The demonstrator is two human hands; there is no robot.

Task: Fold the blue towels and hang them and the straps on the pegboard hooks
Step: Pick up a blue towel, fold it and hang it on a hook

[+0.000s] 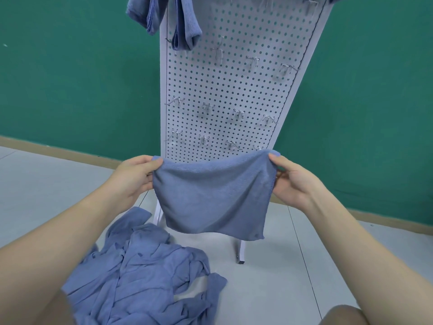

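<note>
**Blue towel held up in front of the pegboard, both hands on the top corners**

So here both hands have a grip on one folded blue towel, holding it up in the air. The left hand pinches the top left corner, thumb on the near side and fingers curled behind the cloth. The right hand does the same at the top right corner, thumb pressed on the front of the fabric. Both grips are closed tight on the towel, nothing loose about them. Between the two grips the top edge sags a little, and the rest of the cloth hangs straight down below them. The bottom right corner dips lower than the left one.

Just beyond the grips stands the white pegboard, leaning back, with rows of bare metal hooks across it. Way above the grips, at the top of the board, two folded towels hang on hooks, cut off by the frame edge.

Below the left grip, down on the floor, sits a crumpled pile of blue cloth, towels and narrower strap-like strips tangled together, can't really tell which is which. Behind everything is a green wall.
</note>
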